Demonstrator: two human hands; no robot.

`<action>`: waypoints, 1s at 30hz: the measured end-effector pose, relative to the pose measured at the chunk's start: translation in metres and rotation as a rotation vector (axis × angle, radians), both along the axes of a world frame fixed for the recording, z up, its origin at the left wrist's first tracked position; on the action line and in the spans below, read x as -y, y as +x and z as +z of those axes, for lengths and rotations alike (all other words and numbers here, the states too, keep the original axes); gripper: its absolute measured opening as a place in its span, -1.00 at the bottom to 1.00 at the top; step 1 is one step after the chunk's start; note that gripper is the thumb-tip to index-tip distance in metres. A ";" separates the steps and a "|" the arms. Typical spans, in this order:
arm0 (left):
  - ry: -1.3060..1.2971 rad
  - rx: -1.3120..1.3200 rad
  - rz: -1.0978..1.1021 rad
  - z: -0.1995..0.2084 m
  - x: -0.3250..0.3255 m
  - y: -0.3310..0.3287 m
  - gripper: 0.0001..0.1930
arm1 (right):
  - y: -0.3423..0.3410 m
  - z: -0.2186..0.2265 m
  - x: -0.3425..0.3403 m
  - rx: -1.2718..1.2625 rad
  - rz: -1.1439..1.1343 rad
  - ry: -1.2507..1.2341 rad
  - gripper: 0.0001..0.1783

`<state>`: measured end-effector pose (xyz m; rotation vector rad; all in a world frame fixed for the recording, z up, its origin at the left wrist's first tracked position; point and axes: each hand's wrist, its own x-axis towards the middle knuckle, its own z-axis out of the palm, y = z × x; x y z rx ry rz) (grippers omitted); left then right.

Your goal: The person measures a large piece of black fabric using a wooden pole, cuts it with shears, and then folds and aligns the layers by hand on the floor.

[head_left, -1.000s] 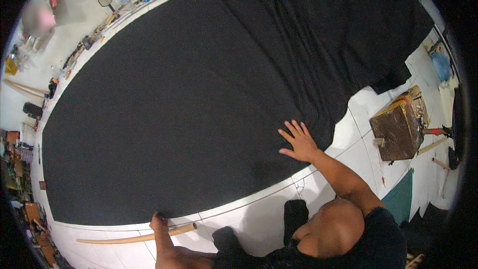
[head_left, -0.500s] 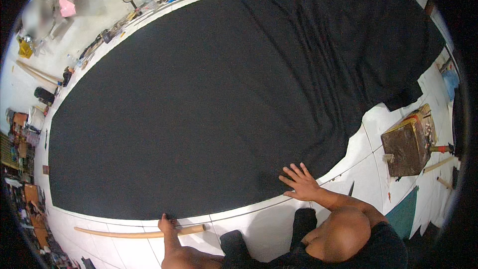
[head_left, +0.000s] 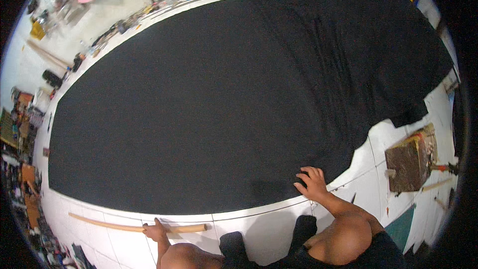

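Under right hand [head_left: 312, 183] (seemingly gripping): black cloth [head_left: 224, 104].

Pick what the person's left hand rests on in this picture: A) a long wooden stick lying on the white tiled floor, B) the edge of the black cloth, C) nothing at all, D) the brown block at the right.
A: the left hand lies on the long wooden stick on the white tiled floor, below the black cloth.
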<state>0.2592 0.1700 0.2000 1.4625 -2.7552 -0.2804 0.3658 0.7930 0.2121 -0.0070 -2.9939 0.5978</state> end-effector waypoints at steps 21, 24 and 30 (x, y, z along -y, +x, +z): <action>1.464 -0.319 -1.048 0.099 -0.219 -0.044 -0.36 | -0.118 0.113 0.165 0.080 0.431 -0.256 0.00; 0.503 -0.241 -1.688 0.071 -0.197 -0.066 -0.43 | -0.111 0.098 0.147 0.348 0.189 -0.331 -0.29; 0.093 -0.131 -0.900 0.015 -0.099 -0.054 -0.27 | 0.004 0.042 0.040 0.293 -0.157 -0.065 -0.36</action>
